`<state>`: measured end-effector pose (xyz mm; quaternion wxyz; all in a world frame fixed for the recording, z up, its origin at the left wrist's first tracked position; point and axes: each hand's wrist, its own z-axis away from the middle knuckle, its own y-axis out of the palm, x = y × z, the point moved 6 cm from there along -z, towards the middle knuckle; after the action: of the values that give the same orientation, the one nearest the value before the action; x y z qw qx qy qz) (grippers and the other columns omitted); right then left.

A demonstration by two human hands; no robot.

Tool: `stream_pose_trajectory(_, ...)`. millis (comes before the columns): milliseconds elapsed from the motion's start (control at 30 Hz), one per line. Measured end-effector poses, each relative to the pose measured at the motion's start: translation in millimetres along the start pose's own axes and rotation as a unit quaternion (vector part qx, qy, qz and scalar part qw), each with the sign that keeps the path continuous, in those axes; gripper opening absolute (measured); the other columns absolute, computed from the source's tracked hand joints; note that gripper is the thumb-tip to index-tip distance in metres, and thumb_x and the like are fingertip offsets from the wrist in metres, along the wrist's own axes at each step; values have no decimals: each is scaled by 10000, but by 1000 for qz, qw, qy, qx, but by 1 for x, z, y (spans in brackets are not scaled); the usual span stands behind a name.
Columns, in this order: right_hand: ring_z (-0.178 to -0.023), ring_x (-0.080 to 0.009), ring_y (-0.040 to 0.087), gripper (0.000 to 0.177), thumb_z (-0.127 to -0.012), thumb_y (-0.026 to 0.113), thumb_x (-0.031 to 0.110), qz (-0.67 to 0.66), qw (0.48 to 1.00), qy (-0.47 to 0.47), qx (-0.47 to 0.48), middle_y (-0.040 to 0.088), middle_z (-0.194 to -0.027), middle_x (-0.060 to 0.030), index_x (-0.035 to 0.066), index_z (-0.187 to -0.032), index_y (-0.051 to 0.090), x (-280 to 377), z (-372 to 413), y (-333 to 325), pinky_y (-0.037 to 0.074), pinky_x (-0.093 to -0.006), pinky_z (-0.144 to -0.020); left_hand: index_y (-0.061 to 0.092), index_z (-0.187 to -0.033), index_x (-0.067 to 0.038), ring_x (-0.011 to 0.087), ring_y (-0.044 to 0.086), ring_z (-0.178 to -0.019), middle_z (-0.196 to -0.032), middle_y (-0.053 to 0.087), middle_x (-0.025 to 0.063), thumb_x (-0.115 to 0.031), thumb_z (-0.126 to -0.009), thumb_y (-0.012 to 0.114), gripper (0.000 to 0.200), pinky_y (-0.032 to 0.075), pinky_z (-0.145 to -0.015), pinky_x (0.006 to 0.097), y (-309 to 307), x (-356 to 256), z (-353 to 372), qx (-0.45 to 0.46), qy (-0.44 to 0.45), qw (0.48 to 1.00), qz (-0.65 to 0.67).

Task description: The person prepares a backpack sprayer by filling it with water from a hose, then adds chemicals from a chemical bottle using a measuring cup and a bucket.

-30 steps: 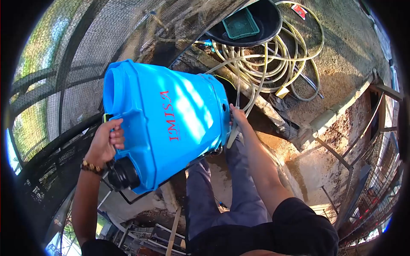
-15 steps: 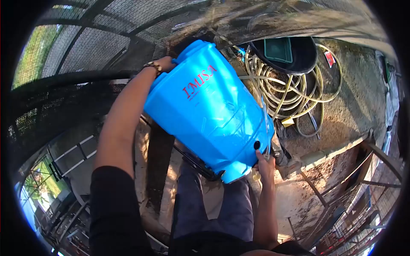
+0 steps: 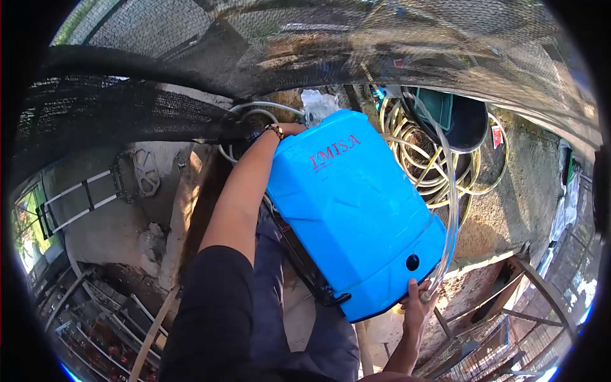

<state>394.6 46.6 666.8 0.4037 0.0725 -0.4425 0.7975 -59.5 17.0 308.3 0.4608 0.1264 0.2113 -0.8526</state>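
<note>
Newly swung round, the blue tank [image 3: 356, 216] slants over the legs [image 3: 331, 331]. The left hand [image 3: 293, 129] meets its far end, finger closure hidden; the right hand [image 3: 415, 310], half-curled, grips its near edge, seemingly leaving the clear hose [image 3: 452, 210] handy to the dark hole [image 3: 412, 261].

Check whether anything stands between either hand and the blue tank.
Nothing visible does: the left hand meets the blue tank at its upper end, the right hand its lower end, a clear hose alongside.
</note>
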Motion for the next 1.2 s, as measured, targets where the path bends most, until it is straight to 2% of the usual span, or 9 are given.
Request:
stream_pose_trajectory(267,-463,-79,484,325,-885,735,222,15,996,-88,22,448,-684,-5,88,-858,439,39,31,3,409,-210,-418,652,-1214,-35,229,654,-1044,-1172,684,128,-418,-915,591,489,514,-893,394,15,14,11,19,16,998,55)
stream_pose_trajectory(500,-448,-77,452,343,-890,735,227,20,988,-154,-17,479,-741,-31,56,-958,446,76,57,9,396,-206,-405,648,-1222,-40,221,652,-1043,-1179,682,121,-414,-920,589,484,514,-892,390,19,29,29,30,23,995,88)
stream_pose_trajectory(633,-437,-70,435,322,-898,726,206,33,985,-166,-25,485,-746,-31,48,-964,454,111,69,17,381,-201,-387,646,-1227,-42,217,651,-1042,-1182,680,117,-412,-923,589,481,514,-891,388,25,40,31,36,22,994,105)
stream_pose_trajectory(767,-465,-94,460,287,-936,680,208,66,981,-180,11,474,-749,-59,16,-952,467,142,83,27,380,-221,-418,644,-1231,-45,213,650,-1042,-1186,679,113,-409,-926,588,479,515,-890,386,36,47,30,46,20,991,121)
stream_pose_trajectory(867,-459,-86,451,289,-934,683,202,96,978,-182,32,478,-706,-47,8,-978,473,151,81,30,368,-227,-419,642,-1235,-47,209,650,-1041,-1189,678,110,-407,-928,588,476,515,-889,384,47,47,31,55,20,989,134)
stream_pose_trajectory(967,-466,-81,455,299,-931,685,199,97,979,-180,-5,480,-671,-35,-2,-1008,479,161,86,35,358,-230,-425,641,-1238,-49,206,649,-1041,-1192,677,107,-406,-931,587,474,515,-888,382,58,45,35,61,22,987,149)
stream_pose_trajectory(1200,-474,-83,446,297,-926,689,187,108,982,-152,14,487,-670,-38,-8,-1022,486,161,81,34,365,-242,-436,637,-1246,-53,198,647,-1040,-1198,674,100,-402,-936,586,470,515,-887,378,81,39,45,73,19,978,192)
